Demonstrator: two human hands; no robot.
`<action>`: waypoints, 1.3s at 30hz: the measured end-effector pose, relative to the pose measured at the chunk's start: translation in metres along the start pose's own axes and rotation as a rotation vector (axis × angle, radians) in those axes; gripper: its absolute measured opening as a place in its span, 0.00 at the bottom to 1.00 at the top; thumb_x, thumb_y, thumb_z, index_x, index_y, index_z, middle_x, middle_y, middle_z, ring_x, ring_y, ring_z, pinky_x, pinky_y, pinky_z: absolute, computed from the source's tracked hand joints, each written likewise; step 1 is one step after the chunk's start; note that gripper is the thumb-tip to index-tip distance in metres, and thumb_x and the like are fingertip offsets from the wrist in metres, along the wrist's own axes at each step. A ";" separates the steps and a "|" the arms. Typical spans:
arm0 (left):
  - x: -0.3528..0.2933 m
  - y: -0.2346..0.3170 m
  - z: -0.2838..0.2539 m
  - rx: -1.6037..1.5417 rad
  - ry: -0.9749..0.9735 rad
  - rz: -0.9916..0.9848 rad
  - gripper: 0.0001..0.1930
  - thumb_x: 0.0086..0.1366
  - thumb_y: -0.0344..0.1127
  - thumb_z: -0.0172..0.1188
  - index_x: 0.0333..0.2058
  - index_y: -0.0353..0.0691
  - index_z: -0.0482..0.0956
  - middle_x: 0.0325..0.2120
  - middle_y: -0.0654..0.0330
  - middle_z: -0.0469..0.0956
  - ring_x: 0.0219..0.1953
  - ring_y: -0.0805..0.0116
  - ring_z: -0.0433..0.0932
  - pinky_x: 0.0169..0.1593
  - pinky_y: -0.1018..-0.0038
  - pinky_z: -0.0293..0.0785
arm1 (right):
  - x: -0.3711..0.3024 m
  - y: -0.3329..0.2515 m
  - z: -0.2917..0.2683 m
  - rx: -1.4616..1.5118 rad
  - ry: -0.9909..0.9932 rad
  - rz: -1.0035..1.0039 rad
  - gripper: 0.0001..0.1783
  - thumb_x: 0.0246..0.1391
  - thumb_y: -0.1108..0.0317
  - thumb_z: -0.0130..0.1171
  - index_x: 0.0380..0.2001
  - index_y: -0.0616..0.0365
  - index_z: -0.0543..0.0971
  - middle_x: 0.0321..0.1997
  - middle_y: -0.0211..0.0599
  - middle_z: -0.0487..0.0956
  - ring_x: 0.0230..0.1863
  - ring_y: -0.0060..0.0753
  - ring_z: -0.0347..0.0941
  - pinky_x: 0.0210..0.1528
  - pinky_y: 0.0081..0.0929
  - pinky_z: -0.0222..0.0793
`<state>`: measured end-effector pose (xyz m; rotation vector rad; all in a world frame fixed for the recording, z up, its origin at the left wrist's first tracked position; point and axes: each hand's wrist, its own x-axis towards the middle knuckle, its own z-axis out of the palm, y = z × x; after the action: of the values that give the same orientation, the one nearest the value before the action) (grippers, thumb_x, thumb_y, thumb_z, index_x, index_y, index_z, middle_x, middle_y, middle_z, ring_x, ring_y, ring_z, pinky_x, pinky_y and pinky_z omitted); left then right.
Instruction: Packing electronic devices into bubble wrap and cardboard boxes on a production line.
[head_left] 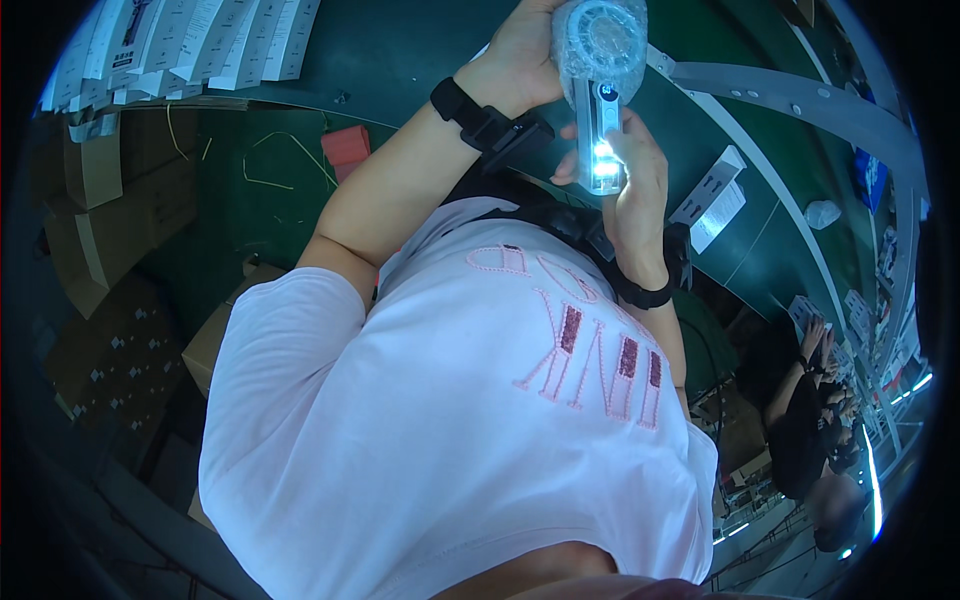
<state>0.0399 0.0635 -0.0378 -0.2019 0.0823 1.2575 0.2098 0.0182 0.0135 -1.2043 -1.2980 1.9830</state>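
At the frame's upper centre, the left hand, fingers largely hidden, is steadying the clear-wrapped handheld fan while the right hand's fingers are clasping its handle, ideally keeping the glowing front uncovered.

White boxes on green table

From the wearer's head, a wide fisheye is looking steeply down over the nearby white T-shirt, facing the left hand, right hand and dark green workbench beyond.
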 end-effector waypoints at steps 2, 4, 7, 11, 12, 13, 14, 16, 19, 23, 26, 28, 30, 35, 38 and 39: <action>0.000 0.001 0.000 0.005 -0.002 -0.010 0.16 0.65 0.43 0.52 0.41 0.35 0.77 0.34 0.54 0.81 0.37 0.61 0.80 0.44 0.67 0.78 | 0.000 -0.001 0.000 0.055 -0.007 -0.004 0.25 0.55 0.60 0.41 0.47 0.72 0.67 0.38 0.50 0.77 0.26 0.35 0.76 0.31 0.29 0.76; 0.003 0.002 -0.001 0.000 0.034 0.005 0.16 0.65 0.43 0.52 0.40 0.35 0.77 0.34 0.54 0.81 0.36 0.61 0.81 0.44 0.67 0.78 | 0.002 -0.001 -0.002 0.110 -0.011 -0.008 0.25 0.55 0.60 0.41 0.47 0.72 0.67 0.38 0.50 0.77 0.26 0.35 0.77 0.31 0.29 0.76; 0.009 0.004 -0.004 0.037 -0.003 -0.013 0.16 0.65 0.43 0.53 0.41 0.37 0.76 0.35 0.57 0.80 0.37 0.63 0.80 0.43 0.68 0.77 | 0.004 -0.001 -0.003 0.102 -0.025 -0.028 0.25 0.56 0.59 0.41 0.48 0.72 0.67 0.38 0.50 0.77 0.26 0.35 0.77 0.30 0.29 0.75; -0.001 0.002 -0.005 0.038 -0.042 0.015 0.32 0.65 0.59 0.45 0.53 0.35 0.68 0.48 0.49 0.74 0.50 0.54 0.74 0.54 0.61 0.70 | 0.006 -0.008 -0.005 -0.039 0.003 -0.022 0.21 0.56 0.63 0.46 0.44 0.73 0.69 0.31 0.44 0.79 0.21 0.31 0.75 0.27 0.25 0.73; -0.004 -0.008 0.007 0.177 0.134 0.083 0.32 0.65 0.60 0.44 0.55 0.37 0.67 0.50 0.52 0.73 0.51 0.56 0.74 0.54 0.62 0.70 | 0.007 -0.005 -0.006 0.117 0.053 -0.001 0.21 0.55 0.63 0.47 0.44 0.73 0.69 0.31 0.44 0.78 0.20 0.32 0.75 0.24 0.25 0.72; -0.007 -0.019 0.015 0.248 0.176 0.129 0.36 0.63 0.65 0.43 0.56 0.38 0.66 0.50 0.52 0.73 0.52 0.56 0.72 0.55 0.60 0.69 | 0.010 -0.002 -0.008 0.187 0.067 -0.015 0.21 0.55 0.62 0.47 0.43 0.73 0.70 0.31 0.44 0.78 0.20 0.31 0.74 0.22 0.24 0.72; -0.012 -0.028 0.020 0.261 0.170 0.122 0.38 0.62 0.68 0.43 0.57 0.39 0.66 0.50 0.54 0.73 0.52 0.57 0.72 0.54 0.58 0.68 | 0.011 -0.005 -0.009 0.189 0.060 -0.025 0.21 0.55 0.62 0.47 0.44 0.72 0.70 0.31 0.43 0.78 0.20 0.30 0.74 0.22 0.24 0.71; -0.017 -0.043 0.012 0.390 0.174 0.130 0.40 0.65 0.67 0.34 0.61 0.38 0.59 0.57 0.46 0.66 0.57 0.51 0.67 0.58 0.54 0.64 | 0.009 -0.008 -0.022 0.150 0.072 -0.070 0.21 0.56 0.63 0.48 0.46 0.70 0.69 0.31 0.41 0.78 0.19 0.28 0.73 0.21 0.24 0.71; -0.018 -0.077 0.013 0.576 0.085 0.130 0.34 0.68 0.61 0.38 0.58 0.37 0.61 0.53 0.47 0.69 0.56 0.52 0.68 0.57 0.55 0.66 | -0.004 -0.008 -0.048 0.113 0.058 -0.044 0.20 0.56 0.65 0.48 0.46 0.71 0.69 0.30 0.39 0.77 0.18 0.26 0.72 0.18 0.20 0.69; -0.017 -0.107 0.015 0.583 0.086 0.098 0.30 0.68 0.58 0.42 0.57 0.38 0.60 0.50 0.49 0.71 0.55 0.53 0.68 0.60 0.57 0.60 | -0.029 -0.004 -0.063 0.090 0.082 -0.063 0.22 0.54 0.64 0.49 0.48 0.71 0.69 0.29 0.39 0.76 0.19 0.25 0.72 0.17 0.20 0.69; -0.013 -0.127 0.017 0.603 0.113 0.092 0.29 0.68 0.56 0.42 0.57 0.39 0.60 0.52 0.49 0.69 0.56 0.53 0.67 0.61 0.56 0.59 | -0.036 0.005 -0.082 0.171 0.077 -0.082 0.23 0.55 0.65 0.50 0.50 0.70 0.69 0.28 0.37 0.76 0.19 0.23 0.71 0.17 0.20 0.67; -0.001 -0.136 0.013 0.611 0.121 0.063 0.33 0.67 0.61 0.41 0.58 0.39 0.61 0.54 0.51 0.69 0.58 0.51 0.66 0.61 0.54 0.60 | -0.042 0.008 -0.097 0.203 0.087 -0.122 0.18 0.56 0.66 0.51 0.46 0.67 0.71 0.26 0.35 0.76 0.17 0.24 0.71 0.17 0.20 0.67; 0.005 -0.149 0.029 0.671 0.103 0.095 0.33 0.67 0.61 0.40 0.57 0.39 0.63 0.54 0.51 0.69 0.58 0.52 0.66 0.61 0.54 0.60 | -0.056 -0.005 -0.104 0.132 0.161 -0.092 0.15 0.58 0.66 0.49 0.43 0.66 0.72 0.24 0.35 0.77 0.17 0.24 0.71 0.18 0.20 0.68; 0.027 -0.168 0.039 0.584 -0.036 0.271 0.22 0.65 0.51 0.51 0.48 0.40 0.72 0.43 0.57 0.77 0.46 0.61 0.75 0.52 0.61 0.69 | -0.078 -0.015 -0.118 0.130 0.127 -0.192 0.21 0.56 0.65 0.48 0.48 0.69 0.69 0.33 0.39 0.77 0.22 0.25 0.72 0.25 0.21 0.70; 0.026 -0.170 0.047 0.606 -0.052 0.258 0.23 0.65 0.53 0.50 0.50 0.41 0.70 0.45 0.58 0.76 0.48 0.63 0.74 0.53 0.62 0.68 | -0.085 -0.018 -0.121 0.118 0.092 -0.187 0.22 0.55 0.65 0.48 0.49 0.70 0.68 0.36 0.43 0.77 0.25 0.28 0.74 0.28 0.23 0.72; 0.023 -0.173 0.051 0.485 -0.049 0.250 0.19 0.65 0.48 0.51 0.46 0.40 0.72 0.40 0.59 0.77 0.43 0.64 0.76 0.47 0.66 0.71 | -0.086 -0.017 -0.120 0.120 0.085 -0.187 0.22 0.55 0.65 0.48 0.49 0.70 0.68 0.37 0.44 0.77 0.25 0.29 0.74 0.28 0.23 0.72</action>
<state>0.2088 0.0440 0.0264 0.2662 0.3746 1.4509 0.3555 0.0174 0.0447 -1.0579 -1.1862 1.8293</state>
